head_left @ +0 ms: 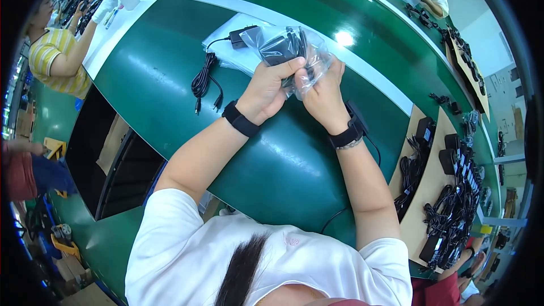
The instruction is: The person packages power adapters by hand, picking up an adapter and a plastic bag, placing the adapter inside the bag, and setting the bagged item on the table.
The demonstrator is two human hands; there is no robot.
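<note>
Both my hands hold a clear plastic bag above the green table, with a black power adapter and its cable inside. My left hand is closed on the bag's near left side, its thumb pressed against the plastic. My right hand pinches the bag's right side, close to the left thumb. Just left of the bag, another black power adapter lies on a stack of clear plastic bags. Its coiled black cable rests on the table, plug ends toward me.
Cardboard sheets on the right carry many black adapters and cables. A black object with a cable shows beside my right wrist. Co-workers sit at the far right and left, the left one by a white sheet. A pale rail borders the table's far side.
</note>
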